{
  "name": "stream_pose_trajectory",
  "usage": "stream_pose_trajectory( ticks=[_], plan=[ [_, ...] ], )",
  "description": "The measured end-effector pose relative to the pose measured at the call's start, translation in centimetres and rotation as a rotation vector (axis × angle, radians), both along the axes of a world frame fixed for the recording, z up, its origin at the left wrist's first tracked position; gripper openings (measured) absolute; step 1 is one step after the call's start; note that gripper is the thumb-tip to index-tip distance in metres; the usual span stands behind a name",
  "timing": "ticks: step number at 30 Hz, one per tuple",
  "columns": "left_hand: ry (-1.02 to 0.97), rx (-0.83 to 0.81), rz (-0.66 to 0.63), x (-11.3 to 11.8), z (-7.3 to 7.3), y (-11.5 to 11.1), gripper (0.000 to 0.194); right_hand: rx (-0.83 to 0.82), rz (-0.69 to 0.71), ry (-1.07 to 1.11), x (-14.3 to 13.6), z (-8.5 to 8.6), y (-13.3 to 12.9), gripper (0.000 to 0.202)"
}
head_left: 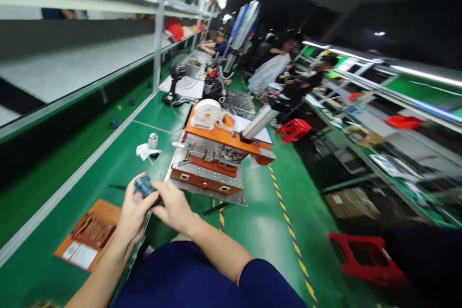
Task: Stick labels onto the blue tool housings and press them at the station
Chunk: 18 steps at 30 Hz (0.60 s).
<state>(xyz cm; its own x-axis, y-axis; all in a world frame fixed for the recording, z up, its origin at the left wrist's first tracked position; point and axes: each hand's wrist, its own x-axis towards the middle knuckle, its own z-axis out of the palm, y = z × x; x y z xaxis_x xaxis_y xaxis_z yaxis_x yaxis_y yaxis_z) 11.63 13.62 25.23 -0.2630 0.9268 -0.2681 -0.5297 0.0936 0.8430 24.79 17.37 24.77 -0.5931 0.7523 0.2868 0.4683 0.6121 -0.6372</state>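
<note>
A small dark blue-grey moulded part is held in front of my body, above the edge of the green workbench. My left hand is closed around its left side and underside. From the right, my right hand grips the same part with thumb and fingers. Fingers cover much of it, so its exact kind is unclear. Below and left of my hands lies an orange board with a brown slotted block and a white label. Just beyond my hands are a white tissue and a small whitish container.
An orange bench machine with a white fan stands ahead to the right. Shelving runs along the left, with several small blue parts beneath it. Red stools, a cardboard box and another bench are to the right. Several people sit farther off.
</note>
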Motion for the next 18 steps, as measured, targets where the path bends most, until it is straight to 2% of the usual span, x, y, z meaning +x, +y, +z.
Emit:
stream_pose_trajectory(
  ticks=[4,7,9,12,15,18],
  plan=[
    [-0.006,-0.086,0.022,0.3,-2.8,0.4,0.084,0.135,0.038,-0.140,-0.1,-2.0,0.8,0.056],
    [-0.004,-0.226,-0.052,0.5,-5.6,0.6,0.062,0.195,0.034,-0.236,0.7,-3.7,1.7,0.053],
    [0.031,-0.294,-0.109,1.0,-7.2,0.7,0.058,0.188,0.039,-0.274,1.8,-4.9,2.3,0.056],
    [0.077,-0.312,-0.177,2.4,-8.6,1.5,0.057,0.032,0.045,-0.203,4.5,-6.3,3.0,0.069],
    [0.119,-0.296,-0.281,5.0,-9.1,2.5,0.053,-0.206,-0.083,-0.032,8.4,-6.8,3.6,0.071],
    [0.408,-0.141,-0.300,8.1,-9.9,3.5,0.055,-0.357,-0.206,0.088,12.4,-7.3,4.2,0.066]
  ],
)
